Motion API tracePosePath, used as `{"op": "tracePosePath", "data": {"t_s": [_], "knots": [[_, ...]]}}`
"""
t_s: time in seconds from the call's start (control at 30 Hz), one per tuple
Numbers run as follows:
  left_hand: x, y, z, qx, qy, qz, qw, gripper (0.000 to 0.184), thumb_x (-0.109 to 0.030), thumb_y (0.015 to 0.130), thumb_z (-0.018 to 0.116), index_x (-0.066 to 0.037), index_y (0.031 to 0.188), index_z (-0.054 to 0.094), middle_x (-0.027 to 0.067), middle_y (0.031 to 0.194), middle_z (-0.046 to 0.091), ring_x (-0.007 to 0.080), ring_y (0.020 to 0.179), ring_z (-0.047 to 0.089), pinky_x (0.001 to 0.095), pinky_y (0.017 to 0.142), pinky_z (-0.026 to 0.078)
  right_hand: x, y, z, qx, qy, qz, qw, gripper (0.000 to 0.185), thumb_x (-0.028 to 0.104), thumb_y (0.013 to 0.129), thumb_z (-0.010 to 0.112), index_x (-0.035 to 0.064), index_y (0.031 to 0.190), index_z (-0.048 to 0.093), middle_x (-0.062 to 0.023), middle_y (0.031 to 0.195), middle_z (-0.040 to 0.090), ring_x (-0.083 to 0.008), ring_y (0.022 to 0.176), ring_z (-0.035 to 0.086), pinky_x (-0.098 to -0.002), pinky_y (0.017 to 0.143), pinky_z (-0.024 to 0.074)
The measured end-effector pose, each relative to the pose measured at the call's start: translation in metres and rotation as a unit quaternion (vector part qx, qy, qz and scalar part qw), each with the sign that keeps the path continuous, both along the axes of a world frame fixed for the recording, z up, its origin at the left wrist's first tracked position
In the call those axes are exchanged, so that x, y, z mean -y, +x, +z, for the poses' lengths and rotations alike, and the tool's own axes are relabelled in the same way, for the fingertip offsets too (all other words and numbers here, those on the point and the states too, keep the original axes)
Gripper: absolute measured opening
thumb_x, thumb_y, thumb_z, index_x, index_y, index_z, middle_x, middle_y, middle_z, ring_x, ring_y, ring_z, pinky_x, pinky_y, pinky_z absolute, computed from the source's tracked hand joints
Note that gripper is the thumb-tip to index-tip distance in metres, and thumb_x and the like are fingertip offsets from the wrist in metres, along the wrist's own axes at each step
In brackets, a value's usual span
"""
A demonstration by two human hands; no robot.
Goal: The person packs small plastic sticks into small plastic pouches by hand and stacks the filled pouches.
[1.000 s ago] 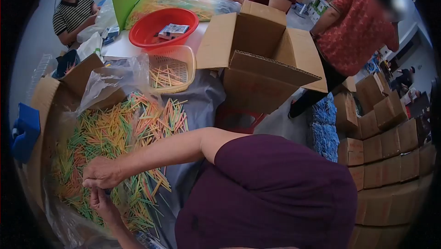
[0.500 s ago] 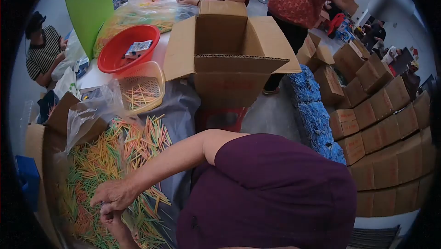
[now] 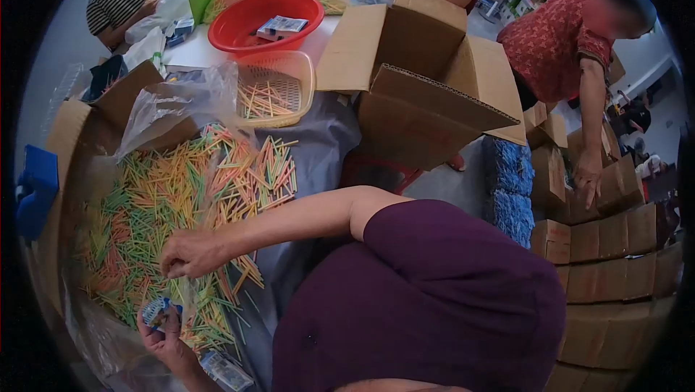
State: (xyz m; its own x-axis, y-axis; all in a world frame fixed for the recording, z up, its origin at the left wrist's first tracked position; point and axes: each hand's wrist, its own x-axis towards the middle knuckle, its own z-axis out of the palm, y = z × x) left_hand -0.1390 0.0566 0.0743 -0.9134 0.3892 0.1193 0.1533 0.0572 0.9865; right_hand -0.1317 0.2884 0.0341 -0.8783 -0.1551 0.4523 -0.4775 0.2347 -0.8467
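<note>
Holding packet (image 3: pixel 154 312) in left hand (image 3: pixel 166 343)

Left hand (image 3: pixel 168 343) holding blue packet (image 3: pixel 154 312), right hand (image 3: pixel 194 253) over coloured sticks (image 3: pixel 159 186), red basin (image 3: pixel 235 28) beyond

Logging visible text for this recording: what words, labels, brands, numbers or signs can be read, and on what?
No text can be read.
Blue-and-white packet in the left hand: any print too small.
Packets in the red basin: too blurred.
Stacked cartons: red marks, too blurred.
</note>
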Motion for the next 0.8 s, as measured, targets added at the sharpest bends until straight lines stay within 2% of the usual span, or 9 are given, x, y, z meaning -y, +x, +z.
{"op": "tracePosePath", "data": {"t_s": [0.1,0.2,0.27,0.33,0.4,0.47,0.6,0.67,0.8], "knots": [[0.015,-0.008,-0.015,0.019,0.032,-0.008,0.999,0.030,-0.004,0.088,0.067,-0.001,0.117,0.059,0.0056,0.105,0.065,0.0126,0.088,0.061,0.0276,0.075,0.051,-0.011,0.008,-0.003,-0.022,0.039,-0.013,0.999,0.019,0.013,0.080,0.066,0.0022,0.095,0.072,-0.0153,0.082,0.071,-0.0291,0.075,0.068,-0.0391,0.069,0.0527],[0.015,-0.007,-0.027,0.022,0.074,-0.038,0.996,0.027,-0.006,0.089,0.068,-0.003,0.114,0.060,0.0055,0.103,0.065,0.0132,0.087,0.061,0.0286,0.077,0.050,-0.027,0.019,0.007,-0.058,-0.019,-0.037,0.997,0.014,0.006,0.079,0.068,0.0000,0.091,0.069,-0.0139,0.077,0.067,-0.0279,0.074,0.067,-0.0370,0.065,0.0508],[0.010,-0.001,-0.024,0.022,0.097,-0.039,0.994,0.024,-0.007,0.089,0.068,-0.003,0.111,0.061,0.0053,0.101,0.066,0.0130,0.086,0.061,0.0289,0.078,0.050,-0.042,0.033,0.032,-0.127,-0.028,-0.057,0.990,0.010,0.001,0.079,0.068,-0.0009,0.089,0.068,-0.0127,0.078,0.068,-0.0229,0.074,0.068,-0.0341,0.064,0.0504],[0.005,0.010,-0.019,0.039,0.118,-0.093,0.988,0.017,-0.008,0.089,0.069,-0.003,0.104,0.063,0.0050,0.097,0.066,0.0121,0.085,0.061,0.0289,0.078,0.050,-0.054,0.061,0.084,-0.135,-0.064,-0.117,0.982,0.007,0.000,0.082,0.067,-0.0009,0.089,0.068,-0.0096,0.076,0.067,-0.0161,0.070,0.065,-0.0285,0.065,0.0511],[0.006,0.018,-0.019,0.028,0.096,-0.077,0.992,0.015,-0.007,0.088,0.069,-0.003,0.101,0.062,0.0057,0.095,0.066,0.0124,0.084,0.061,0.0289,0.079,0.050,-0.063,0.078,0.131,-0.347,-0.087,-0.182,0.916,0.008,-0.003,0.084,0.066,-0.0003,0.091,0.067,-0.0078,0.078,0.067,-0.0122,0.071,0.065,-0.0260,0.063,0.0509],[0.009,0.024,-0.018,0.015,0.074,-0.064,0.995,0.014,-0.006,0.088,0.069,-0.002,0.099,0.061,0.0064,0.093,0.065,0.0127,0.083,0.061,0.0290,0.080,0.050,-0.072,0.093,0.166,-0.420,-0.158,-0.158,0.879,0.010,-0.003,0.085,0.066,0.0002,0.094,0.066,-0.0052,0.080,0.068,-0.0111,0.072,0.066,-0.0251,0.062,0.0520],[0.013,0.038,-0.007,0.017,0.072,-0.044,0.996,0.014,-0.008,0.089,0.069,-0.002,0.101,0.063,0.0054,0.093,0.066,0.0125,0.081,0.062,0.0294,0.077,0.053,-0.072,0.121,0.184,-0.403,-0.213,-0.133,0.880,0.011,-0.005,0.085,0.064,0.0010,0.094,0.067,-0.0064,0.081,0.069,-0.0132,0.074,0.069,-0.0253,0.062,0.0540],[0.015,0.042,-0.005,0.015,0.067,-0.034,0.997,0.015,-0.010,0.089,0.069,-0.003,0.101,0.064,0.0041,0.092,0.067,0.0121,0.080,0.063,0.0290,0.074,0.053,-0.068,0.098,0.171,-0.477,-0.077,-0.181,0.857,0.009,-0.005,0.082,0.066,0.0009,0.089,0.068,-0.0079,0.078,0.068,-0.0159,0.070,0.069,-0.0269,0.060,0.0531],[0.022,0.043,-0.011,-0.003,0.029,-0.003,1.000,0.016,-0.010,0.089,0.069,-0.002,0.102,0.064,0.0039,0.091,0.067,0.0114,0.078,0.063,0.0277,0.073,0.053,-0.060,0.090,0.150,-0.408,0.013,-0.152,0.900,0.010,-0.001,0.075,0.070,0.0036,0.083,0.070,-0.0090,0.074,0.069,-0.0208,0.065,0.067,-0.0318,0.056,0.0501]]}}
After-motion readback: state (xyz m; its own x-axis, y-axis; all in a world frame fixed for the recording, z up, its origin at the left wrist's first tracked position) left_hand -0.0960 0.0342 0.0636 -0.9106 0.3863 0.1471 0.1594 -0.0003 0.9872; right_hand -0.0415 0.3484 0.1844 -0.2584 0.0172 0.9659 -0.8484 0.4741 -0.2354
